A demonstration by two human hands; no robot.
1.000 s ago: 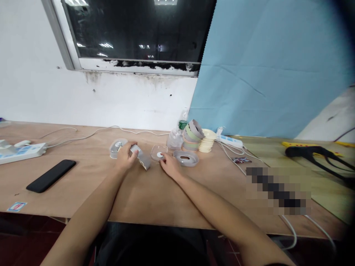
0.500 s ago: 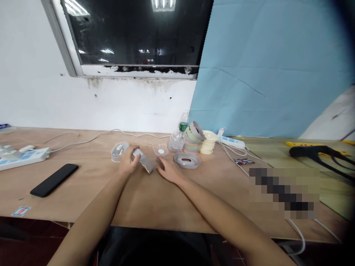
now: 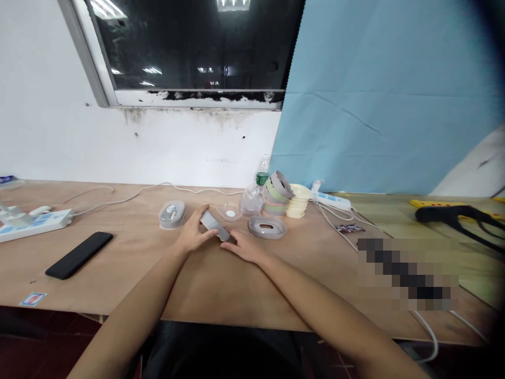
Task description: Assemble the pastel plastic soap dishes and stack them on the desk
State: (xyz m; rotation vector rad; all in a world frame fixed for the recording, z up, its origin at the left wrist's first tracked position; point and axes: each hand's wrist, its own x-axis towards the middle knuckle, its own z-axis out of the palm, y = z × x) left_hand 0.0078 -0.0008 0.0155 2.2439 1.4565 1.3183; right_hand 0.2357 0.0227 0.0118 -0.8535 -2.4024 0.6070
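Note:
Above the middle of the table, my left hand (image 3: 195,231) grips the upper left end of a grey plastic ring-like part (image 3: 215,225), which is tilted with one scalloped edge. My right hand (image 3: 242,245) pinches the lower right end of that part, thumb below it. Just behind lies a clear shallow lid (image 3: 229,212) with a white round spot. Left of my left hand stands a translucent oval case (image 3: 172,214) with a small metallic-looking piece inside. To the right of my right hand sits a grey oval tray (image 3: 267,227) with a slot in its bottom.
Behind the tray stand a clear plastic bottle (image 3: 252,199), stacked grey, green and pink rings (image 3: 276,192) and a stack of cream-coloured parts (image 3: 298,202). A black phone (image 3: 79,255) and a white power strip (image 3: 39,225) lie at left. Cables run along the back and right.
The grey part has moved right and turned its side more towards me. My left hand has moved right with it, away from the oval case. My right hand has closed on its end.

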